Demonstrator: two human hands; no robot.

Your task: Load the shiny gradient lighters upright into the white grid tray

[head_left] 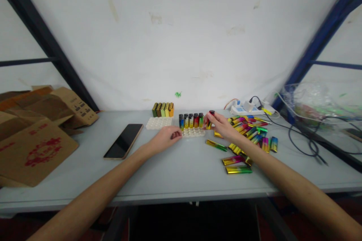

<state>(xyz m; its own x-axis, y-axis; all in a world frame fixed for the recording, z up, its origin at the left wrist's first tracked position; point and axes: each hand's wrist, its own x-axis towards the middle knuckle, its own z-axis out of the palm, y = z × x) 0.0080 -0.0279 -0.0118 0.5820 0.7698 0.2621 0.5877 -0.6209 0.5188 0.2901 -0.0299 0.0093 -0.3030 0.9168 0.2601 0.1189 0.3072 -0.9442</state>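
My right hand [219, 123] pinches a red and gold lighter [209, 123] upright, just beyond the right end of a white tray [194, 132] with round holes. Along the tray's far row, several lighters [191, 121] with black tops stand upright in blue, silver, red and green. My left hand [166, 136] is closed at the tray's left end, its fingertips gripping the edge; a dark patch between its fingers is too small to make out. Under and beside my right forearm lies a loose pile of shiny multicoloured lighters [240, 130].
Behind my left hand are another white tray [159, 122] and a block of upright lighters [163, 110]. A phone [123, 141] lies left, near cardboard boxes [36, 147]. On the right are a power strip [246, 110], black cables [307, 145] and a clear plastic bag [319, 99].
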